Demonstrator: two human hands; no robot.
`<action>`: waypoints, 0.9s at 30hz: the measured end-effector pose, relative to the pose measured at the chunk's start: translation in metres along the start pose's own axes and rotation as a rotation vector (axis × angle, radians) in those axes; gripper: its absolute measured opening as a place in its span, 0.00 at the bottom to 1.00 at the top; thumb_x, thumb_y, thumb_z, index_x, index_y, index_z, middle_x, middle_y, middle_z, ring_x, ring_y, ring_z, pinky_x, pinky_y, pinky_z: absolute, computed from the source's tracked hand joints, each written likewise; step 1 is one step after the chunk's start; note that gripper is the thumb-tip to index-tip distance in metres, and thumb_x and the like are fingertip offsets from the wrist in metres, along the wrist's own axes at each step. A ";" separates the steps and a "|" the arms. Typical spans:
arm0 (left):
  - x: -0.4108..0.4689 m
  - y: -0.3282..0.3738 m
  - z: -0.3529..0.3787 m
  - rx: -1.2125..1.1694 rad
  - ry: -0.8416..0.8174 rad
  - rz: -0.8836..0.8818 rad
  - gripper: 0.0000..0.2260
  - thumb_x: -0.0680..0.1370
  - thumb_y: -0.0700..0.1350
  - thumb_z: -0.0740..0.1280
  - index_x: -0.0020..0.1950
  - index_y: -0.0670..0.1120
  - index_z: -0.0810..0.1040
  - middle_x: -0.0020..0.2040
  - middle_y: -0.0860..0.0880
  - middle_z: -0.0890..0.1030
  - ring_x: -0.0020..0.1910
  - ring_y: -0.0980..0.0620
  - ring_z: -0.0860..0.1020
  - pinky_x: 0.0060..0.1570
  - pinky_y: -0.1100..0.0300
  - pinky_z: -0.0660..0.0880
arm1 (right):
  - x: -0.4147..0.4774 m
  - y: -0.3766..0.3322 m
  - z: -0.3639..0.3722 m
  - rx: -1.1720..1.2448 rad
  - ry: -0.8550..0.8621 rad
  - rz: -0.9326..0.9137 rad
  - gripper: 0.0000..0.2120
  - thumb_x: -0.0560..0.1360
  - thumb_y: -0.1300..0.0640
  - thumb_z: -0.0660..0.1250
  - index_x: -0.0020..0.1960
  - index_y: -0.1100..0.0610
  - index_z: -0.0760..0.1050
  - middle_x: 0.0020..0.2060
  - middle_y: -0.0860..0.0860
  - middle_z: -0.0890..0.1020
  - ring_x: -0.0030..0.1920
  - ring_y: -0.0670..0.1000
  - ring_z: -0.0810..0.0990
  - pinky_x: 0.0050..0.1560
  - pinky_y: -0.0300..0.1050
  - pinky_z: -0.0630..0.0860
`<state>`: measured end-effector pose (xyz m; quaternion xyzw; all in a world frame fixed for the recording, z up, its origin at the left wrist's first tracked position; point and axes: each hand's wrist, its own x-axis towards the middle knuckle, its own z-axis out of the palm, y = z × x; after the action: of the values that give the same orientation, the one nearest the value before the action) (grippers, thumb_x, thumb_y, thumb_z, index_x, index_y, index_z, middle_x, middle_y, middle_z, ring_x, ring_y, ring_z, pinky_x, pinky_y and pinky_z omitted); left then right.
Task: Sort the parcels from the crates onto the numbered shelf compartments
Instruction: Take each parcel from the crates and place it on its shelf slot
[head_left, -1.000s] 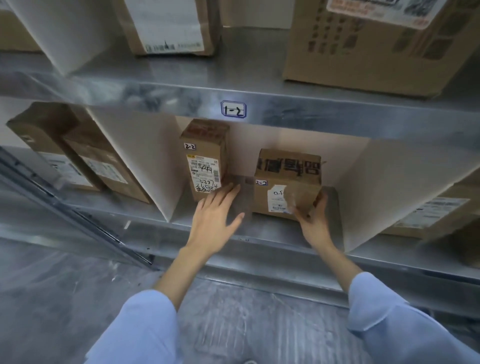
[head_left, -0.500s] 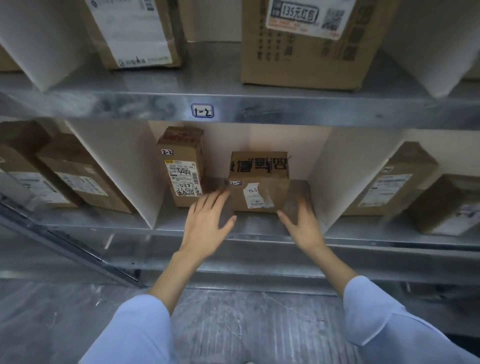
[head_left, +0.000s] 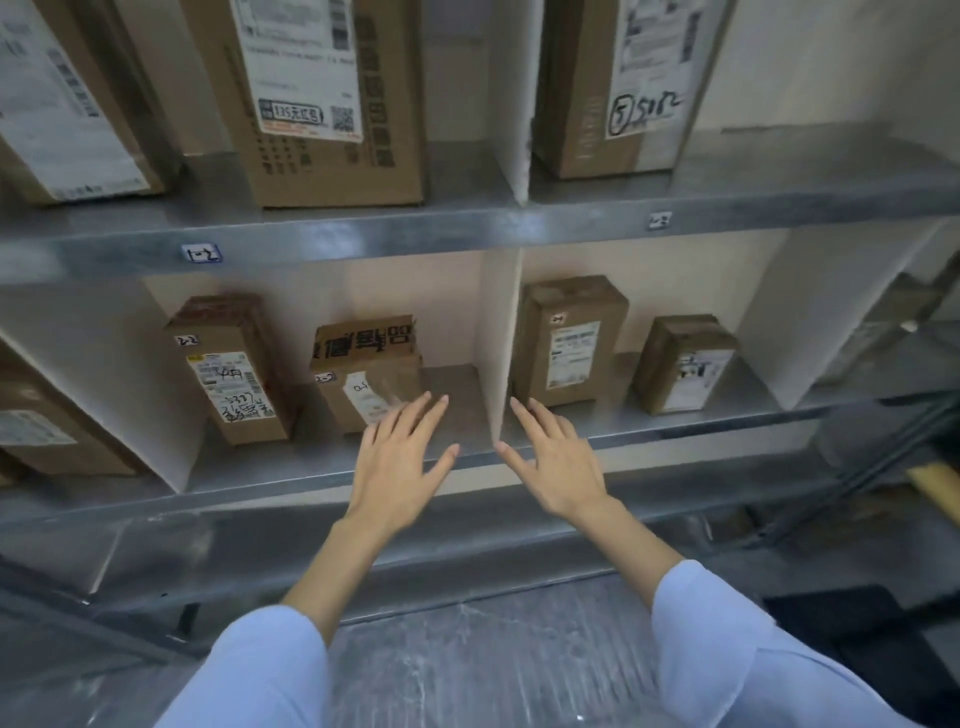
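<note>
A squat cardboard parcel (head_left: 363, 374) with black print and a small 2-2 sticker stands in the lower shelf compartment, to the right of a taller parcel (head_left: 228, 369) also marked 2-2. My left hand (head_left: 402, 462) hovers with straight fingers just in front of the squat parcel, holding nothing. My right hand (head_left: 558, 457) is spread flat and empty in front of the white divider (head_left: 501, 343). Neither hand touches a parcel.
The metal shelf edge (head_left: 363, 244) above carries a label 1-2 (head_left: 202, 253). Right of the divider stand two more parcels (head_left: 571, 338) (head_left: 685, 364). Larger boxes (head_left: 322, 98) fill the upper shelf. Grey floor lies below; a dark crate corner (head_left: 852, 623) shows at the lower right.
My right hand has let go of the squat parcel and both hands have drawn back from it. The view has swung right, bringing the neighbouring compartment into sight.
</note>
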<state>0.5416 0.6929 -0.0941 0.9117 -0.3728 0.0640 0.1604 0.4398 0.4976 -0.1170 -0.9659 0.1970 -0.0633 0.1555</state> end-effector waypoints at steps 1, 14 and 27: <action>0.000 0.017 0.002 0.012 -0.002 0.013 0.29 0.79 0.64 0.51 0.78 0.54 0.61 0.77 0.51 0.66 0.74 0.48 0.64 0.71 0.51 0.59 | -0.009 0.013 -0.010 -0.013 0.008 0.014 0.33 0.80 0.32 0.49 0.81 0.43 0.48 0.80 0.48 0.56 0.76 0.55 0.59 0.69 0.54 0.66; 0.010 0.281 0.036 -0.049 -0.023 0.297 0.30 0.80 0.62 0.57 0.80 0.56 0.53 0.80 0.54 0.55 0.77 0.49 0.58 0.71 0.50 0.57 | -0.161 0.218 -0.154 -0.107 0.144 0.288 0.34 0.80 0.33 0.51 0.81 0.44 0.48 0.80 0.48 0.55 0.77 0.55 0.58 0.71 0.54 0.64; 0.027 0.545 0.064 -0.182 -0.046 0.731 0.30 0.81 0.62 0.57 0.80 0.56 0.53 0.80 0.53 0.56 0.78 0.50 0.57 0.73 0.49 0.56 | -0.315 0.391 -0.248 -0.155 0.340 0.715 0.34 0.79 0.32 0.49 0.81 0.43 0.48 0.80 0.48 0.56 0.77 0.55 0.58 0.70 0.56 0.66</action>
<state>0.1790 0.2879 -0.0142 0.7017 -0.6812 0.0631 0.1990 -0.0350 0.2135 -0.0291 -0.8212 0.5476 -0.1490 0.0596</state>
